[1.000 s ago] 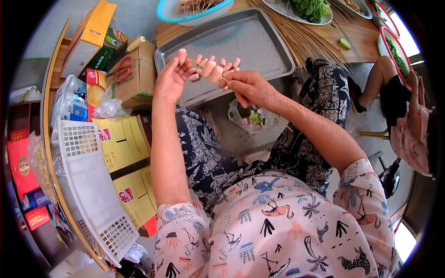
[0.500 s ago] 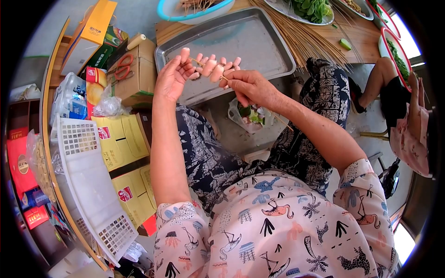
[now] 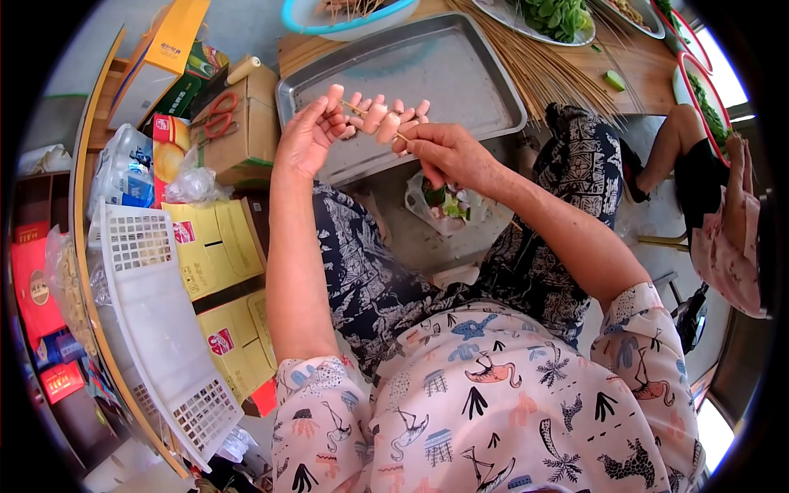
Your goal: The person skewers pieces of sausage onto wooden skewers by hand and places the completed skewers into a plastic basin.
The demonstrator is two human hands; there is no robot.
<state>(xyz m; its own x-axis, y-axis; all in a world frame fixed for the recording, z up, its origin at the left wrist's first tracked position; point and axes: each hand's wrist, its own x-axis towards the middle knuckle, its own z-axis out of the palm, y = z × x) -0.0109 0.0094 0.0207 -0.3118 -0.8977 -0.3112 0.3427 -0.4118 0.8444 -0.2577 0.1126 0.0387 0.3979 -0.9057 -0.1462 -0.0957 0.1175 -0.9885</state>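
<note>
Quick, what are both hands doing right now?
Left hand: closed, fingertips pinching a small pink sausage.
Right hand: closed, holding a thin skewer with two sausages on it.

Rm over tray, sticks R

The right hand pinches a skewer bearing 2 sausages; the left hand holds 1 more sausage near its tip. Others lie in the tray. Sticks fan out beside it; scissors rest on a box; a bowl stands behind.
</note>
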